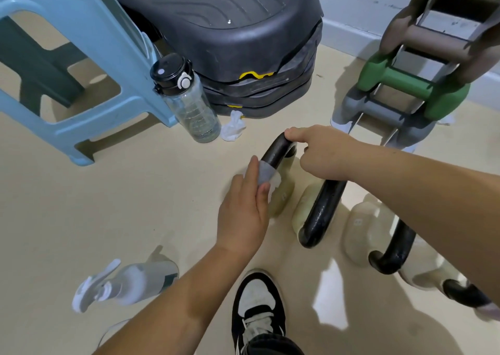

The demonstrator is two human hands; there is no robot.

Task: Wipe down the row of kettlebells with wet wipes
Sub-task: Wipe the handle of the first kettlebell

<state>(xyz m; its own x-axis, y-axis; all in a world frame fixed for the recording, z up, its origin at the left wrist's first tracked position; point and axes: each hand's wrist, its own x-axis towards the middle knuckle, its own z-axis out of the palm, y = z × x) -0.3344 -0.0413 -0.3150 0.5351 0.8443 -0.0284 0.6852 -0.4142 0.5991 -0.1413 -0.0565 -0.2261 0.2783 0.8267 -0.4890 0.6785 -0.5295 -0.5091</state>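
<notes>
A row of cream kettlebells with black handles runs along the floor from centre to lower right. My right hand (322,152) grips the top of the black handle (276,152) of the leftmost kettlebell (284,192). My left hand (243,208) holds a white wet wipe (267,174) wrapped round the lower left part of that same handle. The second kettlebell (308,206) stands just right of it, its black handle (322,214) curving toward me. A third kettlebell (365,230) and a fourth (422,276) follow to the right.
A crumpled used wipe (232,126) lies by a clear water bottle (189,103). Behind stand a blue plastic stool (81,65), stacked black step platforms (243,43) and a dumbbell rack (411,84). A wipes pack (135,281) sits lower left, my shoe (257,306) below.
</notes>
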